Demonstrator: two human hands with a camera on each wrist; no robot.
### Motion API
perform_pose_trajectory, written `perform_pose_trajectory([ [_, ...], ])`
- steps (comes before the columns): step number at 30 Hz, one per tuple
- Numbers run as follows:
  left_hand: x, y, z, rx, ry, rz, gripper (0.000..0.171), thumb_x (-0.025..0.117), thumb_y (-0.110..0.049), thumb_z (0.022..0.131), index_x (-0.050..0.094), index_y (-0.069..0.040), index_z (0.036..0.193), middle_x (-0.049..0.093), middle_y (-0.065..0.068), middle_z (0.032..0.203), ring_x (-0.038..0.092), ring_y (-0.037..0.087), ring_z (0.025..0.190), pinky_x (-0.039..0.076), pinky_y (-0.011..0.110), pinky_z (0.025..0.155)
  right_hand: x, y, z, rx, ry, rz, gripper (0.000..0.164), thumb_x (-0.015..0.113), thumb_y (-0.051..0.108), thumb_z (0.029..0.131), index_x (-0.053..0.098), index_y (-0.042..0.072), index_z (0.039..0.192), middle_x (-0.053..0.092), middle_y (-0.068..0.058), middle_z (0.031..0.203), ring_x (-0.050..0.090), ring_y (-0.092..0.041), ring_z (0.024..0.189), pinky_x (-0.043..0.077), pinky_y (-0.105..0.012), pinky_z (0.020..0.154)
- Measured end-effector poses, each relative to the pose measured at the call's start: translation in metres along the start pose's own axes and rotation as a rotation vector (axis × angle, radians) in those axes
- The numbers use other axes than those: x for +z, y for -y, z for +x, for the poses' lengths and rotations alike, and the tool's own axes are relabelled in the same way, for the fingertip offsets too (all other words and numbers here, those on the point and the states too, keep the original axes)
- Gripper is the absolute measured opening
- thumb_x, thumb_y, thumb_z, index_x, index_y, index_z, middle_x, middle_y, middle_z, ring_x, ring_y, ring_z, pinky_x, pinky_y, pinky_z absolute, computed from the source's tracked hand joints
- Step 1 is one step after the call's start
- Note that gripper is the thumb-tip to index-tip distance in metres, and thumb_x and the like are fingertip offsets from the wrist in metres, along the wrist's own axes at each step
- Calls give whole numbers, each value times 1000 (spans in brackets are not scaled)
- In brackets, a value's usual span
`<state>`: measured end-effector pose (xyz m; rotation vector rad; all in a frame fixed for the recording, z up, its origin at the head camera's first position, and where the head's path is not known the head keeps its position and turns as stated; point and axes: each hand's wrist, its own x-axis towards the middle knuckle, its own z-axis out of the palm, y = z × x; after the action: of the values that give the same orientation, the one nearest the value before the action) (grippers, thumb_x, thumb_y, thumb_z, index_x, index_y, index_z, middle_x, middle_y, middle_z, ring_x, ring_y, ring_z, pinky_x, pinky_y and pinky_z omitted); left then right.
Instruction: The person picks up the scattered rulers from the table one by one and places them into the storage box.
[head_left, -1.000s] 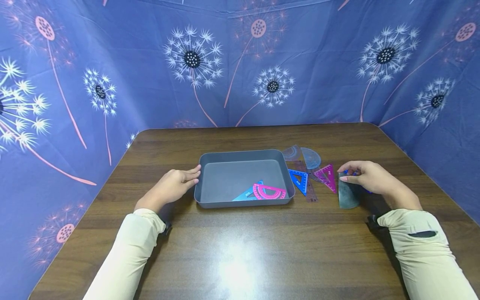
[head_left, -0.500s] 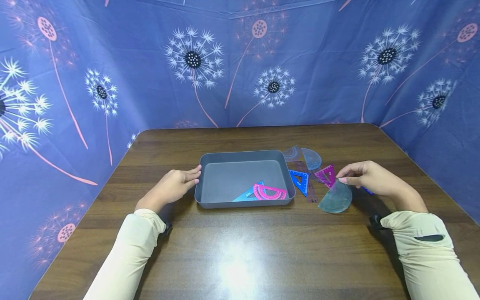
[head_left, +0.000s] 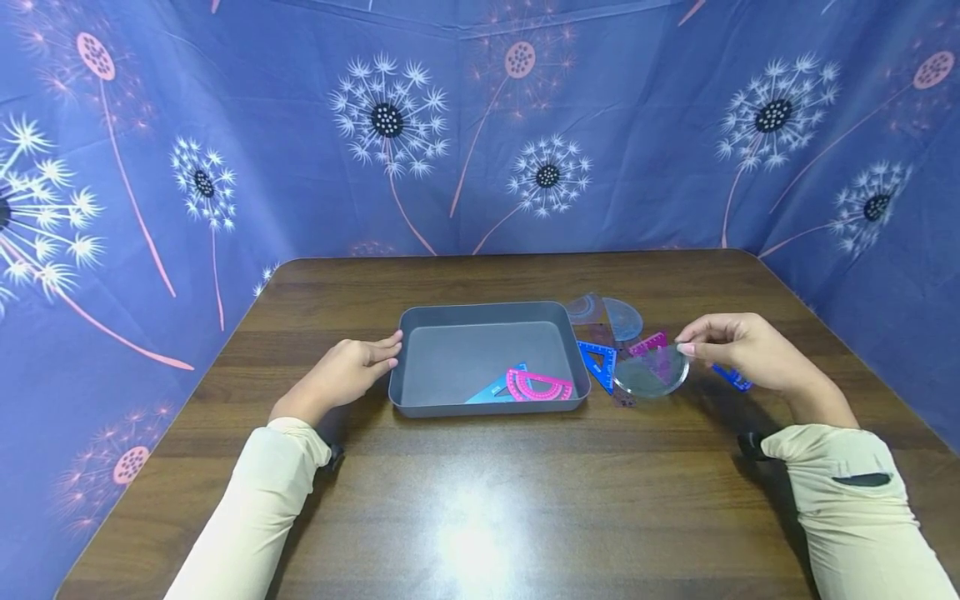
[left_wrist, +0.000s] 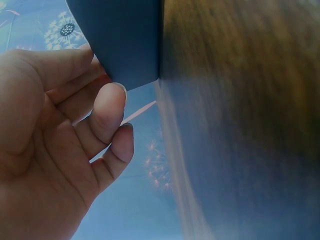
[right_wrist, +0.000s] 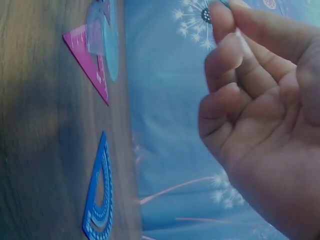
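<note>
My left hand (head_left: 341, 375) touches the outer left wall of a dark grey tray (head_left: 450, 410), its fingertips against the wall. In the left wrist view, the fingers are slightly bent beside the tray's corner (left_wrist: 125, 45). Between thumb and fingers, my right hand (head_left: 742, 350) pinches a clear protractor (head_left: 647, 380) by one end. The protractor hangs tilted over a magenta set square (head_left: 649, 342), which shows through it. Inside the tray lie a pink protractor (head_left: 557, 390) and a light blue set square (head_left: 489, 391).
Right of the tray, a blue set square (head_left: 611, 371), a clear protractor (head_left: 624, 317), another see-through piece (head_left: 583, 308) and a purplish ruler (head_left: 623, 401) lie close together. A blue protractor (head_left: 731, 377) lies beneath the right hand on the wooden table (head_left: 600, 500).
My right hand has lifted the clear protractor and swung it leftward over the magenta set square, uncovering the blue protractor. The left hand and tray stay put.
</note>
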<state>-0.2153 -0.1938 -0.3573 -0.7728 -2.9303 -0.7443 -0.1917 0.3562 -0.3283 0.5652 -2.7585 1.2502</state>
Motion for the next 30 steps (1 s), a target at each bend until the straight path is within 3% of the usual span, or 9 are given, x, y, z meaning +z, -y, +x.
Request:
perform_pose_trajectory([
  [6, -1, -1, 0, 2, 0, 16, 37, 60, -15, 100, 58, -1, 135, 50, 5, 146, 46, 35, 133, 38, 53, 108, 16, 11, 7, 6, -127, 55, 15, 69, 9, 94, 70, -3, 104, 71, -3, 77, 63, -14, 67, 53, -26, 60],
  [9, -1, -1, -1, 2, 0, 17, 37, 60, -15, 100, 58, -1, 135, 50, 6, 146, 46, 35, 133, 38, 53, 108, 28, 20, 12, 5, -152, 90, 16, 70, 7, 93, 69, -5, 104, 72, -2, 80, 65, -10, 71, 55, -24, 64],
  [16, -1, -1, -1, -5, -2, 18, 37, 60, -16, 101, 58, -1, 135, 50, 6, 146, 46, 36, 133, 39, 54, 107, 57, 37, 23, 22, -117, 116, 14, 71, 12, 93, 68, -1, 98, 68, 4, 75, 60, -8, 67, 50, -27, 55],
  [22, 0, 1, 0, -3, -4, 14, 37, 59, -17, 101, 58, -1, 135, 50, 7, 146, 48, 35, 131, 44, 52, 103, 80, 48, 41, 108, -79, 124, 17, 69, 17, 95, 66, 1, 99, 69, -9, 80, 61, -23, 71, 49, -32, 55],
  [24, 0, 2, 0, -18, -1, -1, 38, 59, -17, 101, 58, -1, 135, 50, 6, 147, 66, 34, 109, 52, 47, 90, 87, 50, 50, 115, -70, 98, 16, 69, 17, 95, 66, 2, 100, 70, -15, 84, 62, -28, 74, 50, -33, 58],
  [26, 0, 2, 0, -38, 11, -28, 39, 59, -18, 101, 57, -2, 136, 48, 5, 148, 71, 28, 78, 57, 39, 74, 92, 51, 57, 103, -64, 55, 14, 67, 16, 95, 66, 3, 101, 70, -16, 87, 62, -29, 75, 51, -33, 61],
  [28, 1, 2, 0, -54, 30, -59, 40, 58, -19, 102, 56, -2, 138, 46, 5, 150, 60, 18, 51, 53, 32, 57, 97, 52, 62, 85, -56, -1, 13, 66, 13, 96, 65, 4, 105, 70, -15, 88, 62, -28, 75, 50, -33, 63],
  [30, 1, 1, 0, -64, 47, -85, 41, 57, -20, 102, 54, -2, 139, 45, 4, 151, 51, 12, 42, 50, 27, 50, 100, 52, 65, 53, -41, -67, 14, 64, 10, 97, 66, 4, 110, 70, -12, 89, 61, -25, 74, 50, -32, 63],
])
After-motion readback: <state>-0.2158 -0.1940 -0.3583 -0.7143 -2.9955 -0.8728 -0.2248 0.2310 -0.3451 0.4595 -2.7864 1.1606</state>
